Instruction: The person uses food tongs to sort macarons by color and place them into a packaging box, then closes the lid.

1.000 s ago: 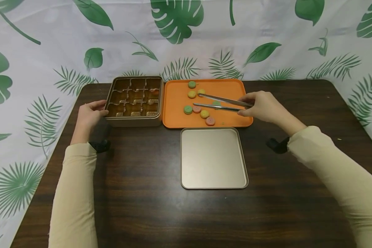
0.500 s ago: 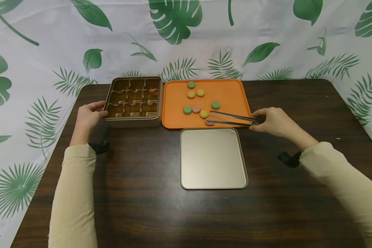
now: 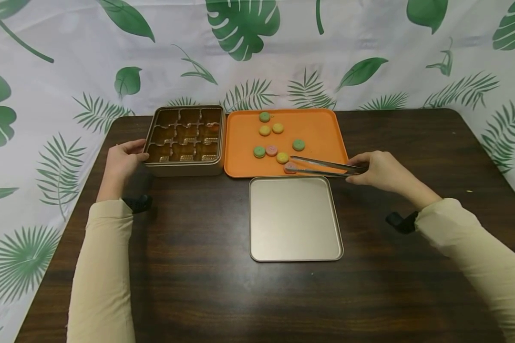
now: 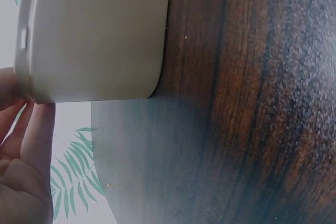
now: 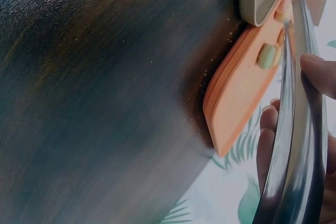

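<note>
At the back left my left hand (image 3: pixel 122 162) grips the left edge of a gold tin box (image 3: pixel 184 169), thumb at the rim. A brown plastic insert (image 3: pixel 181 131) divides the box into several compartments; something reddish shows in a right-hand one. My right hand (image 3: pixel 381 172) holds metal tongs (image 3: pixel 322 163) low over the orange tray (image 3: pixel 319 125), arms apart. The lower arm's tip overlaps a pink macaron (image 3: pixel 289 166) near the tray's front edge. Right of a yellow macaron (image 3: pixel 282 157) is the upper tip. In the right wrist view, thumb and fingers are on either side of the tongs (image 5: pixel 296 145).
Several more green, yellow and pink macarons lie on the orange tray, among them a green macaron (image 3: pixel 298 145). A shallow square gold lid (image 3: pixel 296 219) lies in front of the tray on the dark wooden table (image 3: pixel 189 286). A leaf-print cloth (image 3: pixel 309 52) hangs behind.
My right hand has moved toward me and right, bringing the tongs from the tray's middle down to the front pink macaron. My left hand stays on the box.
</note>
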Tool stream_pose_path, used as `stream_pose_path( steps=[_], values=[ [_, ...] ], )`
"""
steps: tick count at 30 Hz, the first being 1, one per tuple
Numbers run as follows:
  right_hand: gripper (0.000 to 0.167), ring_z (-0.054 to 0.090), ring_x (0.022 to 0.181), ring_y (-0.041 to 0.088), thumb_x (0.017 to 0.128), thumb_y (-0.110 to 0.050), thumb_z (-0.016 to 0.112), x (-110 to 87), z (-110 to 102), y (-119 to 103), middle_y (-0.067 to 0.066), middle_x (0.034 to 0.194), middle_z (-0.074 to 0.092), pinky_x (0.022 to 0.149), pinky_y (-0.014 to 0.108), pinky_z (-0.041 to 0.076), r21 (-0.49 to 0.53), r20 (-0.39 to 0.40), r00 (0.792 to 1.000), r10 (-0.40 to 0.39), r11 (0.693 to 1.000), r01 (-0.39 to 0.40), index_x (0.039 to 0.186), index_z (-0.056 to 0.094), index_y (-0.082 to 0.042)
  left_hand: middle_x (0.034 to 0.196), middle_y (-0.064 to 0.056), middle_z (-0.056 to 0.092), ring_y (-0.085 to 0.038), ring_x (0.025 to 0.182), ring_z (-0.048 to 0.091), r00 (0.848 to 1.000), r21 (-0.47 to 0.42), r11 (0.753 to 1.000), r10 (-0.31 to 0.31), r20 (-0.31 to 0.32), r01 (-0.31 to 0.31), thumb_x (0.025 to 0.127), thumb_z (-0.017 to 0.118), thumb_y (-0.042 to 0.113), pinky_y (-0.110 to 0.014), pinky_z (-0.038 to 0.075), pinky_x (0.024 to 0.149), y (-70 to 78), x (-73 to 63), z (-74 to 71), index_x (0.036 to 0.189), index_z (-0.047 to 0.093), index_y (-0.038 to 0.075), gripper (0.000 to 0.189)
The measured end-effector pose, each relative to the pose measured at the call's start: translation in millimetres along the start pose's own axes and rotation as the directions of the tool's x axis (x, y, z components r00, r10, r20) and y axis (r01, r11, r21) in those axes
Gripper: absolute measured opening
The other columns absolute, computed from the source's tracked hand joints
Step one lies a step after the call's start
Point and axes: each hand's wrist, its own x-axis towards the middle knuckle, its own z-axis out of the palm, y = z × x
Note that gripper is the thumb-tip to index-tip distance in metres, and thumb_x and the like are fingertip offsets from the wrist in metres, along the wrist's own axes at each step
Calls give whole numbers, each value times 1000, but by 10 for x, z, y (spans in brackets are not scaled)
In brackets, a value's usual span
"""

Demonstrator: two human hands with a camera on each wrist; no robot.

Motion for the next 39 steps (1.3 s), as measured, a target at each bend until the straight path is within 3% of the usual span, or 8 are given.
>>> stream_pose_path(
  steps=[6,26,32,39],
  values=[
    [45,64,84,25,83,-21,73,6,0,5,25,108,68,67,35,51,-8,2,1000,-3,1000,3,118,63,5,138,-23,49,-26,124,48,1000,7,1000,12,1,-12,96,51,8,-40,40,108,-5,-16,-13,143,42,4,49],
    [42,52,60,18,85,-19,70,22,-46,-8,28,115,65,52,29,39,-28,-40,999,11,1000,-12,121,63,2,141,-23,47,-30,129,45,1000,-9,1000,13,15,-13,96,51,9,-43,38,111,-21,5,-16,144,41,5,49],
    [44,55,63,18,85,-22,70,92,-161,-85,28,117,64,54,28,42,-10,-85,996,12,1000,-13,123,63,0,142,-23,47,-30,130,44,1000,-13,1000,13,16,-13,96,50,8,-42,38,111,-2,7,-19,145,40,4,50],
    [47,60,80,25,86,-27,70,254,-265,-290,25,116,65,60,26,45,39,-153,988,15,999,-9,125,62,-1,143,-23,47,-31,131,45,1000,-17,1000,1,20,-1,96,51,9,-42,37,112,-4,14,-20,145,40,5,50]
  ],
)
